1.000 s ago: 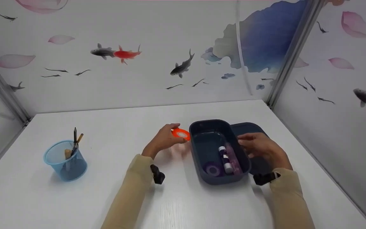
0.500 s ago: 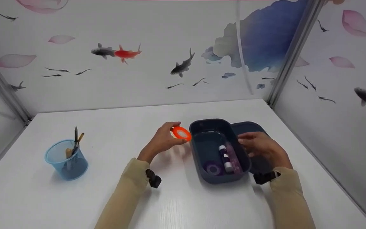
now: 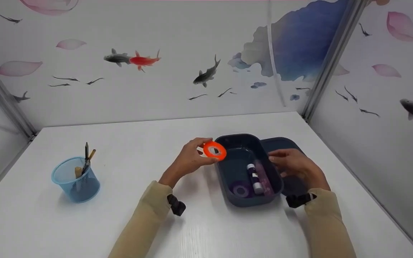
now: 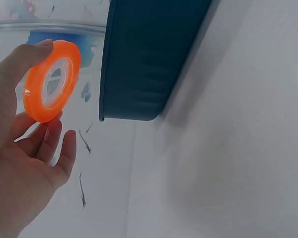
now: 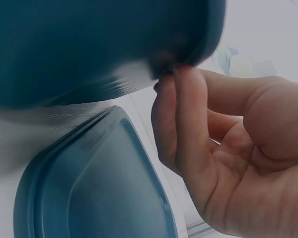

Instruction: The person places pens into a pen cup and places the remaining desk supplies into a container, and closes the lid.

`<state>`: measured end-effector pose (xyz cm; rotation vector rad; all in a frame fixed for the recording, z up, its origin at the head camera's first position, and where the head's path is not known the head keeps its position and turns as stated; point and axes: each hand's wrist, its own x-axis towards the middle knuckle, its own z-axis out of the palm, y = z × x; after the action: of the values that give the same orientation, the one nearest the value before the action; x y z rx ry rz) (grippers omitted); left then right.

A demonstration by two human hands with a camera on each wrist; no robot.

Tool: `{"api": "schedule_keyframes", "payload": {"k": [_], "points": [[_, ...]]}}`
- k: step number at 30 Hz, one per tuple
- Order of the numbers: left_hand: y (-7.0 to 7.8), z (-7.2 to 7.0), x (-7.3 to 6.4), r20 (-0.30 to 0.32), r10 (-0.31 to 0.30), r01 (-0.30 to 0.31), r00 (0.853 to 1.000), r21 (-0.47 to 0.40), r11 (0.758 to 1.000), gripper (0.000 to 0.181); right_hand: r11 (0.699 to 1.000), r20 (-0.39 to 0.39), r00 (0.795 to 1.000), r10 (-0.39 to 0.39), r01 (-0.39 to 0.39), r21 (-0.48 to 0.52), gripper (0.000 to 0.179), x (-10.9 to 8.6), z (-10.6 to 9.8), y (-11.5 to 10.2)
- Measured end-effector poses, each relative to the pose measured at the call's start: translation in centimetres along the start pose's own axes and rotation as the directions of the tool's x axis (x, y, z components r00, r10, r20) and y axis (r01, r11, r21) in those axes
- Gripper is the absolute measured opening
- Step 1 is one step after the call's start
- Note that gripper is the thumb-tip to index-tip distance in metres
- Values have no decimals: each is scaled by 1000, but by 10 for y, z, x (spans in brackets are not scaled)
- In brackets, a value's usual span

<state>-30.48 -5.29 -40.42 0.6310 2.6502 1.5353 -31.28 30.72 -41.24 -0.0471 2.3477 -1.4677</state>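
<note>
My left hand (image 3: 188, 157) pinches an orange roll of tape (image 3: 221, 152) between thumb and fingertips, over the left rim of a dark blue box (image 3: 228, 199). In the left wrist view the orange roll of tape (image 4: 34, 101) stands on edge in the grip, beside the box's outer wall (image 4: 139, 64). Fingertips of my right hand (image 3: 296, 166) touch the box's right side near the rim; in the right wrist view these fingers (image 5: 191, 109) reach up to the wall. Inside the box lie a purple roll (image 3: 240, 190), a white-capped purple tube (image 3: 254, 179) and a pinkish translucent stick (image 3: 264, 179).
A dark blue lid (image 3: 280, 143) lies right of the box, partly under my right hand. At the left of the white table (image 3: 127, 143) stands a blue mesh cup (image 3: 90, 184) with pencils and other sticks. Printed walls (image 3: 149, 93) enclose the back and sides.
My left hand has moved right with the orange tape, from beside the box to over its left rim. The tape has turned more toward the head camera. The right hand stays at the box.
</note>
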Motion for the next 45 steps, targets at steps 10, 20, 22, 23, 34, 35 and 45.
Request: {"api": "schedule_keyframes", "payload": {"k": [10, 20, 22, 23, 34, 35, 45], "points": [[4, 16, 1, 55, 38, -35, 998, -64, 997, 72, 999, -18, 999, 28, -28, -24, 54, 1, 0, -1], [9, 35, -2, 97, 60, -53, 993, -74, 996, 74, 999, -18, 1000, 23, -23, -24, 55, 0, 2, -2], [9, 38, -3, 107, 66, -59, 992, -73, 996, 74, 1000, -17, 1000, 23, -23, -17, 55, 0, 2, -2], [9, 40, -4, 114, 71, -63, 991, -71, 996, 74, 1000, -16, 1000, 21, -22, -18, 56, 0, 2, -2], [16, 50, -7, 168, 115, -121, 979, 27, 992, 73, 999, -23, 999, 42, -42, -16, 60, 0, 1, -2], [17, 51, -7, 173, 116, -124, 978, 37, 992, 73, 999, -23, 999, 43, -43, -19, 60, 0, 1, -2], [20, 56, -11, 193, 113, -129, 975, 73, 989, 72, 999, -28, 999, 39, -40, -36, 59, 0, 1, -1]]}}
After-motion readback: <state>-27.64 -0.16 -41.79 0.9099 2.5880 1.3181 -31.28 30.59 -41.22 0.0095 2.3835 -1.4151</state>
